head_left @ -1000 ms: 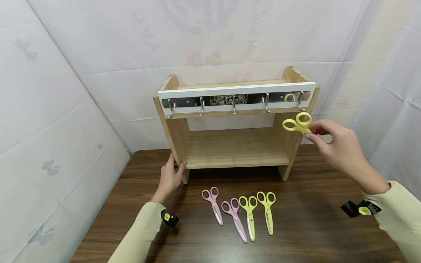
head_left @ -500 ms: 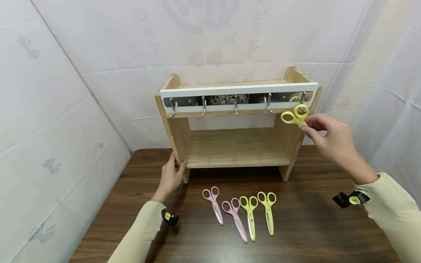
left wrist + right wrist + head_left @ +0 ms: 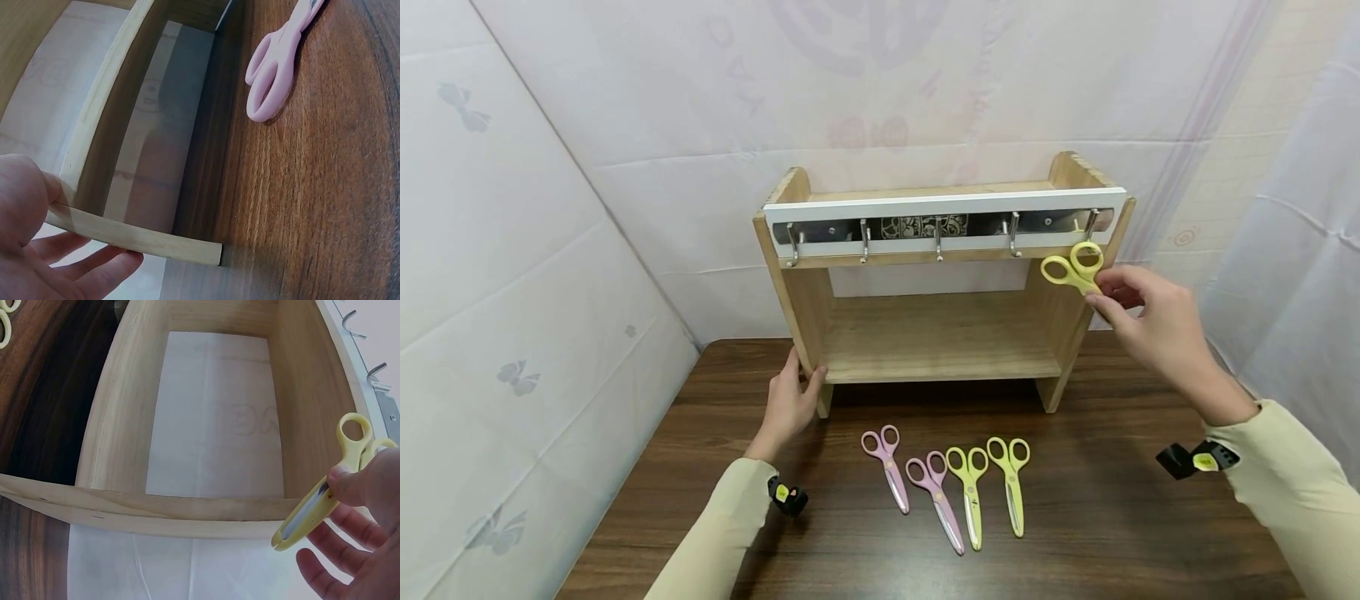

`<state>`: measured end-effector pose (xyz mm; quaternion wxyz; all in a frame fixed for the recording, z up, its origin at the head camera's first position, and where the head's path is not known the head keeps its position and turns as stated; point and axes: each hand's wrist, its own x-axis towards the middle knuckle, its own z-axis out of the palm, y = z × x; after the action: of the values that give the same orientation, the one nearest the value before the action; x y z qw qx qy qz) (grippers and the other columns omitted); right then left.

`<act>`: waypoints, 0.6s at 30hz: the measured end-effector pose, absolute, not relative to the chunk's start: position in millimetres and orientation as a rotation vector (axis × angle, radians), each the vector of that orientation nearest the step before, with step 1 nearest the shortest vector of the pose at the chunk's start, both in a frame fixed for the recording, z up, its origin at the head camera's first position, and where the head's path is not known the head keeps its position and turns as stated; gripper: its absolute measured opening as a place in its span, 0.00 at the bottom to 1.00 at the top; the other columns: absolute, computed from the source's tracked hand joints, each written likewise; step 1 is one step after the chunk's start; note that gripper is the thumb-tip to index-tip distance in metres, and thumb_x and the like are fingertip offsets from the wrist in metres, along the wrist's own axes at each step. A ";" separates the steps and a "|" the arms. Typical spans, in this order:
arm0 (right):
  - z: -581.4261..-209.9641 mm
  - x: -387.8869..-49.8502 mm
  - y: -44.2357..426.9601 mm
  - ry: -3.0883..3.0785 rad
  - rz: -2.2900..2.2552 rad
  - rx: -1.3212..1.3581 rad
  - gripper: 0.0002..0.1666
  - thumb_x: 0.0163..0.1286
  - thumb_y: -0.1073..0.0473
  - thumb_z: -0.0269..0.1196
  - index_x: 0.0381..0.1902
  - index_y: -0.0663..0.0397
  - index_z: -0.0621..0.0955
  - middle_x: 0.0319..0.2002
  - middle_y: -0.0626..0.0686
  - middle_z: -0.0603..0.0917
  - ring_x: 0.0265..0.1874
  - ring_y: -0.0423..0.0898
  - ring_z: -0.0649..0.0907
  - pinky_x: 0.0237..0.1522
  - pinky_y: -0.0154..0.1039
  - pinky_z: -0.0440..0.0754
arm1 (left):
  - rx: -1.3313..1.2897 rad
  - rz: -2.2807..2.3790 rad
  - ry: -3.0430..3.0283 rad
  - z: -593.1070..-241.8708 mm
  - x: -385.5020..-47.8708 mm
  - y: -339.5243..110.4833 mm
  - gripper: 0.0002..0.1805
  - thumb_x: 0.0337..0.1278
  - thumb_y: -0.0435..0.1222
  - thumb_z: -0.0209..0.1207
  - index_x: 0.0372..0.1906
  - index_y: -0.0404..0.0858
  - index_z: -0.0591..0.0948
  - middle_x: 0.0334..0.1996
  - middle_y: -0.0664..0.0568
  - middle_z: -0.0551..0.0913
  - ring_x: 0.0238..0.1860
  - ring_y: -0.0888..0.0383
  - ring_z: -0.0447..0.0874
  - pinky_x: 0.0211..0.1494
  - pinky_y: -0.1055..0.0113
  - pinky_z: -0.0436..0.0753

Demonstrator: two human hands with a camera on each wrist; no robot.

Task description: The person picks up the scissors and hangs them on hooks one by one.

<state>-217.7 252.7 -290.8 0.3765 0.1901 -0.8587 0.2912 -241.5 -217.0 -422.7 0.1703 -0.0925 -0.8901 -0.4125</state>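
Two pink scissors and two yellow scissors lie unhung on the near desk. Beyond, the left grip clasps the wooden shelf; the right grip pinches another yellow pair beside the rightmost hook, seemingly mid-hanging.

The 5 hooks are shiny metal, the shelf smooth matt wood, the yellow scissors plastic, the wood-grained desk faintly glossy.
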 end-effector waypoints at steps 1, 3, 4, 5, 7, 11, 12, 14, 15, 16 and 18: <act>-291.4 -217.6 252.9 -2.195 0.746 0.487 0.13 0.61 0.70 0.75 0.44 0.63 0.86 0.35 0.59 0.89 0.32 0.14 0.72 0.36 0.17 0.70 | -0.263 -1.172 -2.529 -422.6 -241.4 -217.1 0.28 0.78 0.36 0.56 0.74 0.33 0.65 0.58 0.30 0.80 0.57 0.35 0.83 0.46 0.44 0.88; -292.2 -217.4 253.0 -2.193 0.751 0.486 0.13 0.61 0.70 0.75 0.44 0.63 0.86 0.35 0.59 0.89 0.32 0.13 0.72 0.36 0.17 0.70 | -0.263 -1.173 -2.528 -422.5 -241.2 -217.2 0.28 0.78 0.36 0.56 0.74 0.33 0.65 0.58 0.30 0.80 0.56 0.35 0.83 0.46 0.44 0.88; -292.6 -217.3 253.0 -2.192 0.752 0.487 0.14 0.61 0.70 0.75 0.44 0.63 0.86 0.35 0.59 0.89 0.32 0.13 0.72 0.36 0.17 0.71 | -0.263 -1.174 -2.527 -422.5 -241.1 -217.3 0.28 0.78 0.36 0.56 0.74 0.33 0.65 0.58 0.30 0.80 0.56 0.35 0.83 0.46 0.44 0.88; -292.9 -217.2 252.9 -2.190 0.754 0.488 0.14 0.61 0.69 0.75 0.45 0.63 0.86 0.35 0.59 0.89 0.32 0.12 0.72 0.36 0.17 0.71 | -0.264 -1.175 -2.526 -422.6 -241.3 -217.3 0.28 0.78 0.36 0.56 0.74 0.33 0.65 0.58 0.30 0.80 0.56 0.35 0.83 0.46 0.44 0.88; -293.5 -216.7 252.7 -2.183 0.751 0.495 0.14 0.61 0.69 0.75 0.45 0.63 0.86 0.34 0.59 0.89 0.32 0.13 0.73 0.36 0.17 0.71 | -0.266 -1.175 -2.523 -422.9 -241.7 -217.2 0.28 0.78 0.36 0.56 0.74 0.33 0.64 0.58 0.30 0.80 0.56 0.35 0.83 0.46 0.44 0.88; -296.5 -216.0 252.1 -2.162 0.713 0.511 0.15 0.59 0.69 0.75 0.44 0.62 0.86 0.33 0.58 0.89 0.31 0.19 0.76 0.37 0.18 0.72 | -0.271 -1.174 -2.519 -423.5 -241.9 -217.1 0.28 0.78 0.36 0.56 0.74 0.32 0.64 0.58 0.29 0.80 0.56 0.35 0.83 0.46 0.44 0.88; -297.6 -216.0 251.8 -2.155 0.701 0.514 0.15 0.59 0.69 0.74 0.44 0.63 0.86 0.32 0.57 0.89 0.30 0.22 0.77 0.37 0.18 0.72 | -0.271 -1.171 -2.519 -423.6 -241.8 -217.1 0.28 0.78 0.36 0.56 0.74 0.32 0.64 0.58 0.29 0.80 0.56 0.35 0.83 0.46 0.43 0.88; -300.3 -215.9 251.4 -2.146 0.686 0.515 0.15 0.58 0.70 0.74 0.44 0.63 0.86 0.32 0.57 0.89 0.30 0.27 0.79 0.37 0.17 0.71 | -0.275 -1.167 -2.519 -423.8 -241.5 -217.3 0.28 0.77 0.36 0.56 0.74 0.31 0.64 0.58 0.29 0.80 0.56 0.34 0.83 0.46 0.43 0.88; -301.7 -215.9 251.2 -2.142 0.683 0.516 0.15 0.58 0.70 0.74 0.44 0.63 0.86 0.32 0.56 0.89 0.29 0.28 0.79 0.38 0.16 0.71 | -0.276 -1.166 -2.518 -423.8 -241.3 -217.4 0.28 0.77 0.36 0.56 0.74 0.31 0.64 0.58 0.29 0.80 0.56 0.34 0.83 0.46 0.43 0.88; -303.3 -215.7 251.0 -2.138 0.682 0.517 0.15 0.58 0.71 0.73 0.44 0.63 0.86 0.31 0.56 0.89 0.29 0.29 0.79 0.38 0.15 0.71 | -0.278 -1.165 -2.518 -423.9 -241.2 -217.4 0.28 0.78 0.36 0.56 0.74 0.31 0.64 0.58 0.29 0.80 0.56 0.34 0.83 0.46 0.43 0.88; -306.3 -215.6 250.6 -2.133 0.691 0.516 0.14 0.59 0.71 0.72 0.44 0.63 0.86 0.31 0.56 0.89 0.30 0.27 0.79 0.38 0.13 0.71 | -0.281 -1.166 -2.517 -424.0 -240.9 -217.6 0.28 0.78 0.37 0.56 0.74 0.32 0.65 0.58 0.29 0.80 0.56 0.34 0.83 0.46 0.43 0.88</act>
<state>-215.6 250.6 -306.3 0.4083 0.2046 -0.8463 0.2742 -240.9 -217.6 -424.0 0.1757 -0.0992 -0.8886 -0.4118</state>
